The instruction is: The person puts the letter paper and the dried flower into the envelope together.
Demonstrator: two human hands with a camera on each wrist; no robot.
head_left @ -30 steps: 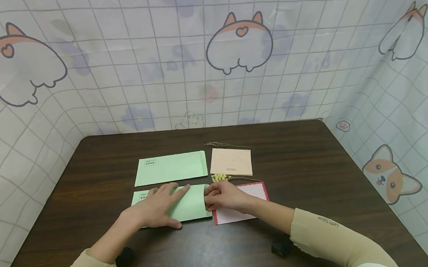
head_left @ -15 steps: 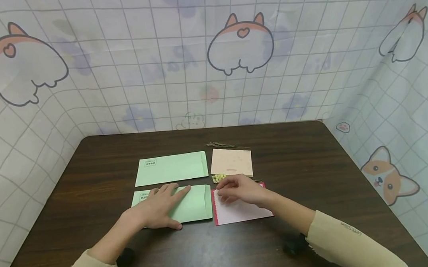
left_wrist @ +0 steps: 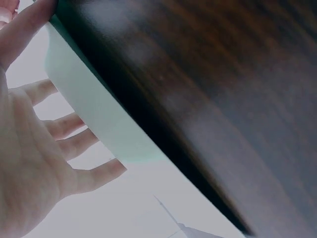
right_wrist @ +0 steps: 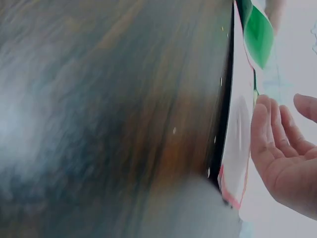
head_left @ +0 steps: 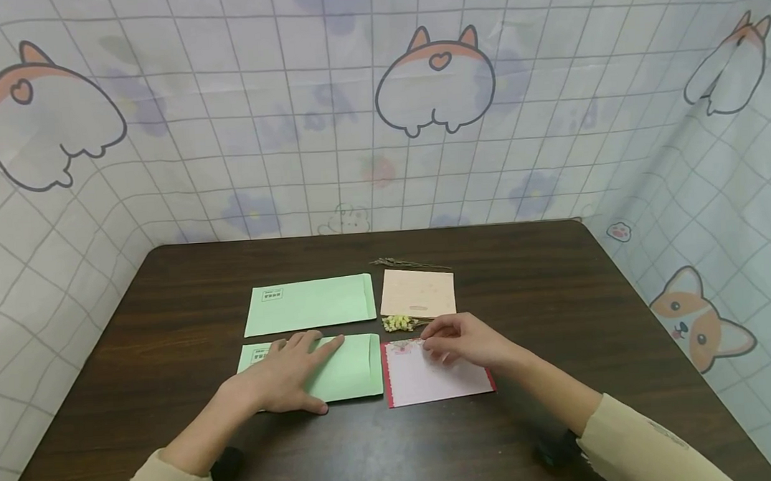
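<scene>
My left hand [head_left: 282, 378] rests with spread fingers on the nearer green envelope [head_left: 342, 371], covering part of its printed box. In the left wrist view the fingers [left_wrist: 74, 144] lie on the envelope's pale surface. Over the pink card with a red border [head_left: 424, 382] is my right hand [head_left: 470, 343], loosely curled and holding nothing. The right wrist view shows the thumb apart from the fingers, above the card [right_wrist: 237, 129]. Beyond it the green envelope's open end [right_wrist: 259, 37] bulges.
A second green envelope [head_left: 311, 305] lies behind the first. To its right are a beige card [head_left: 416, 293], a yellow dried flower sprig [head_left: 398, 323] and a thin dried sprig [head_left: 402, 263]. Patterned cloth [head_left: 290, 130] stands round the dark wooden table [head_left: 523, 277].
My right hand has left the envelope's open end and moved right over the red-bordered card, uncovering the card's left part and the yellow flowers. The left hand has stayed in place.
</scene>
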